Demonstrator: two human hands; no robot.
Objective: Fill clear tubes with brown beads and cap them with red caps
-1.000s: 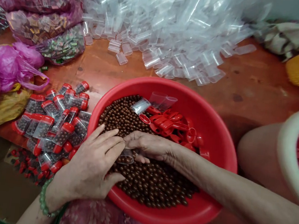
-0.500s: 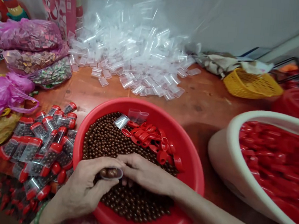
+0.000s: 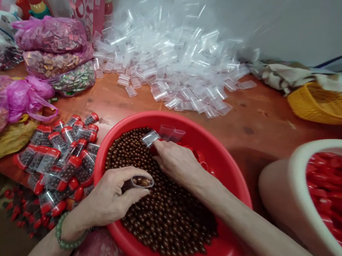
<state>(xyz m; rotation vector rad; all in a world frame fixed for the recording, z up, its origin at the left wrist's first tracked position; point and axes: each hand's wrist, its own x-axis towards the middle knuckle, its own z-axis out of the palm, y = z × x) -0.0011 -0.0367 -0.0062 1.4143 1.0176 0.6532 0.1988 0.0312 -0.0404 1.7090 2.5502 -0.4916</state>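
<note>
My left hand (image 3: pixel 110 195) is closed round a clear plastic tube (image 3: pixel 142 181) with an oval mouth, filled with brown balls. It holds the tube above the red basin (image 3: pixel 240 184), mouth tilted towards me. In the basin lie many glossy brown balls (image 3: pixel 169 225). My right hand (image 3: pixel 176 159) reaches across to the far side of the basin, its fingers bent round a red cap (image 3: pixel 156 147) that is mostly hidden. Red caps (image 3: pixel 200 155) lie behind that hand, largely covered by it. Empty clear tubes (image 3: pixel 167 132) rest against the basin's far wall.
Filled tubes with red caps (image 3: pixel 64 153) are heaped left of the basin. A big pile of clear empty tubes (image 3: pixel 177 63) lies behind. A white tub (image 3: pixel 277 192) of red caps stands right, a yellow basket (image 3: pixel 323 105) beyond it. Pink bags (image 3: pixel 55 38) sit back left.
My right hand has moved away from the left hand, up and forward to the red caps. The left hand still holds the filled tube. The camera view has shifted left.
</note>
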